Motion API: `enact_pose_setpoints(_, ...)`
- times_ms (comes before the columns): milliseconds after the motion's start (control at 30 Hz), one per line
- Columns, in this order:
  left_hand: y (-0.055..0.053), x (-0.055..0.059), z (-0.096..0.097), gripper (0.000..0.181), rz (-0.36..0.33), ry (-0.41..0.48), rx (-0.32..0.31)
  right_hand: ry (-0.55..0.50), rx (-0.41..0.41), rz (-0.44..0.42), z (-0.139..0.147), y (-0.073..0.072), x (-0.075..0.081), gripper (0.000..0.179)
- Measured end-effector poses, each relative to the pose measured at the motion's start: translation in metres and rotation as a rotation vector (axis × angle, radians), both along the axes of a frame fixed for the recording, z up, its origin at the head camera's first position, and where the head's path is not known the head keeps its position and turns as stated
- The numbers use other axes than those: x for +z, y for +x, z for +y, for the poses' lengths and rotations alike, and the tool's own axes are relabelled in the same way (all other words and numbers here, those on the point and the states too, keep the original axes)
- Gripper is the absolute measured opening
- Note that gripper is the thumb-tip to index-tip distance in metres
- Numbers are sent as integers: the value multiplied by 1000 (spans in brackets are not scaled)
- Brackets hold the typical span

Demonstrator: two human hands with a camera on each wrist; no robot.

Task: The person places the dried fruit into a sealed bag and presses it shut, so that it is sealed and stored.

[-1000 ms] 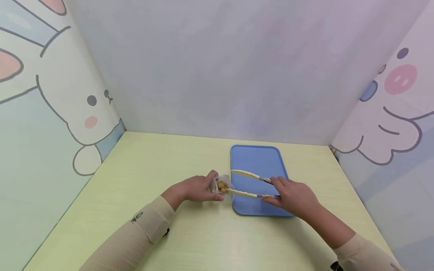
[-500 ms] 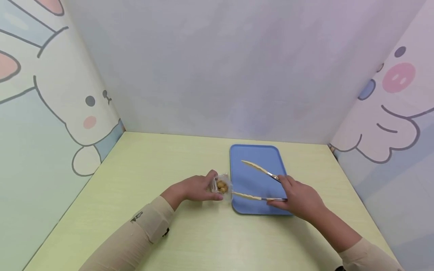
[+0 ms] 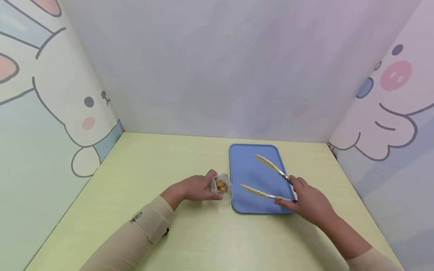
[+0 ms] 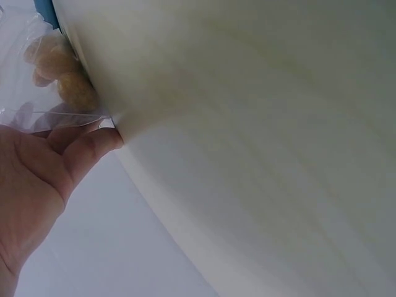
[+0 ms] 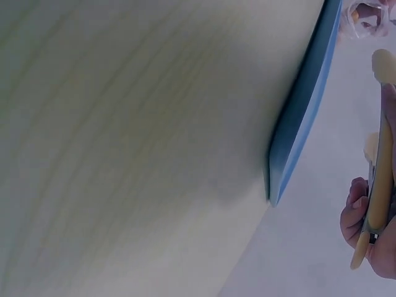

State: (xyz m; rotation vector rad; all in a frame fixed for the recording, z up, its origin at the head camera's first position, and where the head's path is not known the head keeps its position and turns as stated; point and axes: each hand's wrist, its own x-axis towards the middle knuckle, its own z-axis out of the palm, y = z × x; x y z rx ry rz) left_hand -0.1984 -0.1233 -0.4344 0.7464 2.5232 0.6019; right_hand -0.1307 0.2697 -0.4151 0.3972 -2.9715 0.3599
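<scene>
My left hand [image 3: 197, 188] grips a clear plastic bag [image 4: 23, 93] by its near side, thumb and fingers on either side of its mouth in the head view. Several small round yellow-brown pieces [image 3: 221, 186] lie inside the bag; their kind is too small to make out. A pair of tongs [image 3: 268, 162] with cream-coloured tips and metal arms is held in my right hand [image 3: 310, 201]. Its two arms are spread wide over the blue tray [image 3: 242, 158], with nothing between the tips. The left wrist view shows the bag standing on the table beside the thumb.
The blue tray lies flat on the pale wooden table [image 3: 162, 158], just right of the bag. A grey wall [image 3: 217, 75] rises at the table's far edge. Side walls with cartoon animals [image 3: 89, 113] flank the table.
My right hand has drawn the tongs away from the bag to the right, from the bag's mouth to above the tray. My left hand and the bag have stayed in place.
</scene>
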Motion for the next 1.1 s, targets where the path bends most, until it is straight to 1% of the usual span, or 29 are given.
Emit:
enact_pose_setpoints(133, 0, 1, 0, 78, 5, 4, -1, -42, -70, -45, 13, -1, 4, 97)
enact_pose_setpoints(300, -1, 1, 0, 77, 24, 6, -10, -51, -166, -93, 39, -6, 6, 102)
enact_pose_setpoints(433, -1, 1, 0, 77, 19, 10, -10, -53, -233, -139, 62, -13, 1, 103)
enact_pose_setpoints(633, 0, 0, -1, 77, 9, 12, -2, -22, -300, -198, 89, -24, -11, 105)
enact_pose_setpoints(833, 1, -1, -2, 77, 2, 13, 2, 17, -348, -243, 97, -30, -14, 103)
enact_pose_setpoints(933, 2, -2, -2, 78, -3, 18, 2, 26, -366, -288, 97, -33, -15, 102)
enact_pose_setpoints(1067, 3, -1, -1, 78, -9, 24, 2, -5, -386, -375, 95, -33, -15, 108)
enact_pose_setpoints(1100, 3, -1, -1, 78, -11, 23, 1, -6, -387, -386, 94, -32, -14, 111)
